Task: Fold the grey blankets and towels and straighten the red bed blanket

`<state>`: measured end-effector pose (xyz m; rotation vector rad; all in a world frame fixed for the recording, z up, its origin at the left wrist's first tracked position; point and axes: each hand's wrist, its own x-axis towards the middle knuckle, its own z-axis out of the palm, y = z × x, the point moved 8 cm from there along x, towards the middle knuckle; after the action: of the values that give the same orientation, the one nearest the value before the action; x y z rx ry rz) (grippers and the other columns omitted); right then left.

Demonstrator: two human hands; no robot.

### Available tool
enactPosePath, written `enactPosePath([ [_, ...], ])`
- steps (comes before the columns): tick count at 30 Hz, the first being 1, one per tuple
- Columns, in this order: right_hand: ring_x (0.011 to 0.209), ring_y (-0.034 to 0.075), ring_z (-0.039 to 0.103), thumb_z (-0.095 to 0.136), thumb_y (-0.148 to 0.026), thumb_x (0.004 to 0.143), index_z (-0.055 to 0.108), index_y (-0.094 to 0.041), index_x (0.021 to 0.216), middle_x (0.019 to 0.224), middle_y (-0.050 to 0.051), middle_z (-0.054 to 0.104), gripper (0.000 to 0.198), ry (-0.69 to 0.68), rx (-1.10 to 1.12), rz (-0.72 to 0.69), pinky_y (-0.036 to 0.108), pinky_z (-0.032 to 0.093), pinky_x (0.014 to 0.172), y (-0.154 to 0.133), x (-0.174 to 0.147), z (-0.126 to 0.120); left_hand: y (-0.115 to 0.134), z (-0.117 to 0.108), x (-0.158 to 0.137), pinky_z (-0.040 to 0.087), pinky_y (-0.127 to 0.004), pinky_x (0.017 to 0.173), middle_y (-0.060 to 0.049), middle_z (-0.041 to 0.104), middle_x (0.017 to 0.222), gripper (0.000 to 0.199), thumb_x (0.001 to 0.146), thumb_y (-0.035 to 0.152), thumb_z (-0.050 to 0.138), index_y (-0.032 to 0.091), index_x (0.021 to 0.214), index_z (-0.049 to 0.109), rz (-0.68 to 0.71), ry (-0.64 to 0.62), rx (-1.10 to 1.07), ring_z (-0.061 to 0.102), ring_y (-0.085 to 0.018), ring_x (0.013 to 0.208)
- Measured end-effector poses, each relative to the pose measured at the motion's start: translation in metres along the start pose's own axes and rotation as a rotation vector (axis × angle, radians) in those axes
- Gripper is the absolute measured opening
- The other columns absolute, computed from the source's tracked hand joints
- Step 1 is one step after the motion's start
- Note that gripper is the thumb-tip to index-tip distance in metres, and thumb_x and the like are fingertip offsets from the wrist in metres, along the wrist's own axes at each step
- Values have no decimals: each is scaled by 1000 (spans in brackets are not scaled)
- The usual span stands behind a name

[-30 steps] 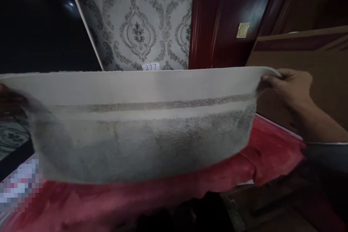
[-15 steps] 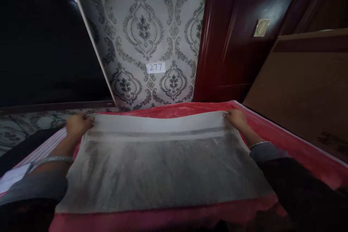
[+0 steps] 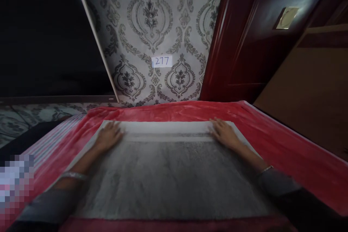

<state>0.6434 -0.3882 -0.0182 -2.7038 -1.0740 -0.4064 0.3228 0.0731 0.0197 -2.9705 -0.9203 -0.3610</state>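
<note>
A grey towel with a paler band along its far end lies spread out flat on a red plush blanket. My left hand rests open on the towel near its far left corner, palm down. Near the far right corner, my right hand also lies flat on it with the fingers spread. Both hands are slightly blurred. Neither one grips the cloth.
A dark television screen stands at the left. Patterned wallpaper behind carries a paper label reading 277. To the right are a dark red wooden panel with a switch and a large brown cardboard box.
Both hands have let go of the towel's far corners and moved inward onto its surface. The towel's raised far edge has come down flat on the blanket.
</note>
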Motion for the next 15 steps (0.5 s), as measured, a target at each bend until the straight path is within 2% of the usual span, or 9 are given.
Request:
enactPosePath([
  [2, 146, 32, 33, 35, -48, 100, 42, -28, 153, 161, 7, 35, 58, -141, -32, -76, 59, 35, 113, -24, -18, 22, 16, 27, -18, 28, -54, 119, -11, 35, 162, 60, 95, 45, 35, 21, 149, 47, 57, -124, 23, 27, -30, 151],
  [5, 150, 29, 27, 26, -49, 101, 37, -29, 156, 163, 4, 30, 59, -245, -96, -24, 58, 28, 117, -22, -38, 34, 10, 38, -39, 23, -56, 121, -10, 29, 164, 63, 97, 45, 29, 21, 154, 38, 17, -205, 41, 23, -30, 153],
  [8, 149, 29, 28, 24, -52, 100, 36, -28, 156, 163, 5, 30, 62, -248, -108, 102, 57, 31, 116, 8, -58, 28, -22, 28, -57, 24, -60, 119, -11, 28, 165, 64, 97, 45, 28, 20, 155, 36, -109, -211, 75, 24, -33, 152],
  [11, 147, 32, 32, 24, -57, 97, 39, -26, 155, 161, 8, 34, 67, -202, -72, 244, 58, 39, 110, 46, -91, 18, -59, 14, -87, 33, -62, 113, -16, 33, 162, 65, 97, 44, 27, 15, 153, 39, -233, -183, 96, 32, -38, 148],
  [15, 126, 37, 57, 22, -62, 94, 50, -15, 148, 144, 20, 54, 77, -152, -15, 380, 53, 51, 98, 91, -152, 8, -90, -4, -137, 41, -49, 110, -22, 52, 147, 64, 95, 39, 28, 6, 145, 47, -264, -91, 133, 49, -34, 135],
])
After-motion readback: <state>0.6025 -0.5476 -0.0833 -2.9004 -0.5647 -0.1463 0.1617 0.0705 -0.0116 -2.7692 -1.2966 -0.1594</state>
